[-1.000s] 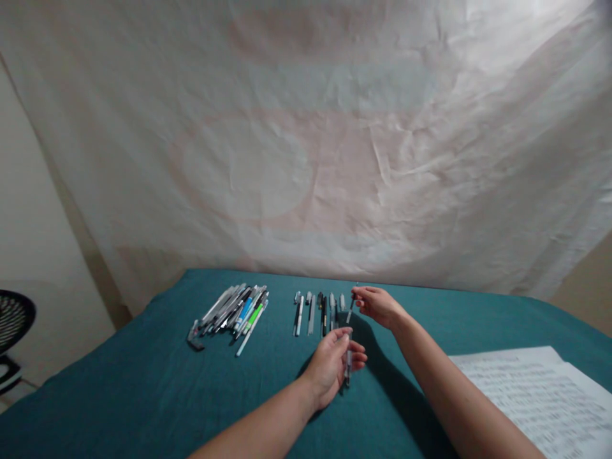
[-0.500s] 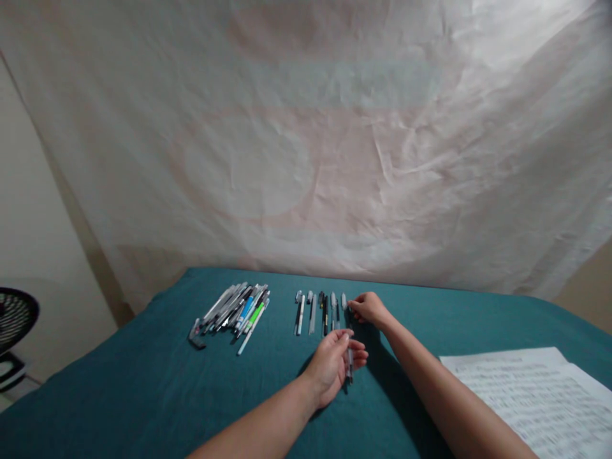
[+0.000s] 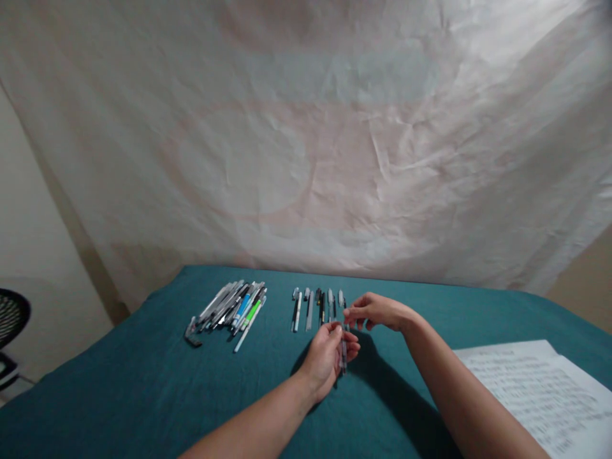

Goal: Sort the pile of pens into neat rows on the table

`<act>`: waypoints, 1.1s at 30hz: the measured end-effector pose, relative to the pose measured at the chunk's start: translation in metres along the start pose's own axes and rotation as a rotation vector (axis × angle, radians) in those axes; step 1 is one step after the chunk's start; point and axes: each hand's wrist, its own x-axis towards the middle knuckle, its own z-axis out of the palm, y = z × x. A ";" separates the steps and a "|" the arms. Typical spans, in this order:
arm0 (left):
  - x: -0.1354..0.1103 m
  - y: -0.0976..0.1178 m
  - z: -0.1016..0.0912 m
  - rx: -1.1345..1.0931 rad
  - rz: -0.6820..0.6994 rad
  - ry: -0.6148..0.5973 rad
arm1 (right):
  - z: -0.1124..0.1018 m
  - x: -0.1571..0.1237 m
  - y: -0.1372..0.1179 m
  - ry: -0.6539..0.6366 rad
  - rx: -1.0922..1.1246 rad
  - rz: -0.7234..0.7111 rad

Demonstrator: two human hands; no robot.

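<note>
My left hand (image 3: 327,357) is closed around a slim, clear-barrelled pen (image 3: 343,358), which points down towards the table's near side. Just beyond it, my right hand (image 3: 375,311) has its thumb and fingertips pinched together close to the pen's upper end; what they grip, if anything, is too small to make out. In front of my hands lies a row of several pens, among them a white pen (image 3: 298,311) and a black pen (image 3: 322,308). A loose clear cap (image 3: 340,297) lies at the row's right end, near my right fingertips.
A heap of pens (image 3: 232,309) lies on the left of the green cloth (image 3: 157,382), with a dark-ended clear piece (image 3: 192,335) beside it. Written paper sheets (image 3: 540,382) lie at the right. A pale sheet (image 3: 335,159) hangs behind the table, and a black fan (image 3: 12,319) stands at far left.
My right hand has come back from beside the row to the upper end of the pen in my left hand. The view has shifted slightly.
</note>
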 end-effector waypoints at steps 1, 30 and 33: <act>0.000 0.000 0.000 -0.007 0.006 0.004 | 0.001 -0.003 -0.005 -0.018 -0.004 -0.012; -0.008 -0.004 0.007 0.274 -0.113 -0.229 | 0.010 0.056 0.045 0.483 -0.061 0.156; -0.007 -0.003 0.006 0.291 -0.112 -0.233 | 0.011 0.059 0.047 0.501 -0.136 0.143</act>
